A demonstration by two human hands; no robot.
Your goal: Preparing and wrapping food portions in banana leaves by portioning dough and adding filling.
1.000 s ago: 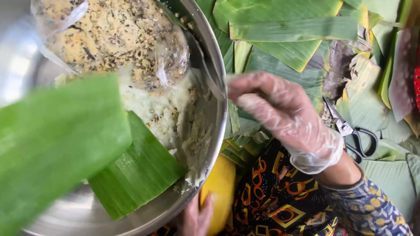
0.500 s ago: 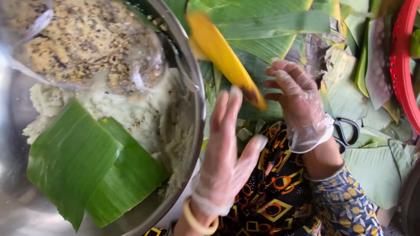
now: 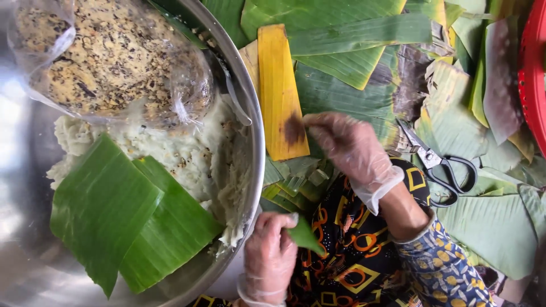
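1. The green leaf piece [image 3: 305, 236] lies over the patterned lap, pinched in the left hand [image 3: 272, 258]; thin, limp, tearable, so hold its edge.
2. The right hand [image 3: 348, 145], fingers loosely curled, holds nothing and touches the yellow leaf strip [image 3: 280, 94].
3. The steel bowl [image 3: 250, 113] sits left.

A big steel bowl [image 3: 250, 131] sits to my left. Inside it, a clear plastic bag [image 3: 114, 62] of speckled yellow-brown filling lies on a mound of white sticky mash [image 3: 182, 153]. It may be rice, though I can't tell for sure. Two cut green leaf squares [image 3: 131, 222] overlap on the near side of the mash. To my right, black-handled scissors [image 3: 443, 167] rest on the spread banana leaves [image 3: 341, 34]. A red basket rim [image 3: 534, 74] shows at the far right edge.
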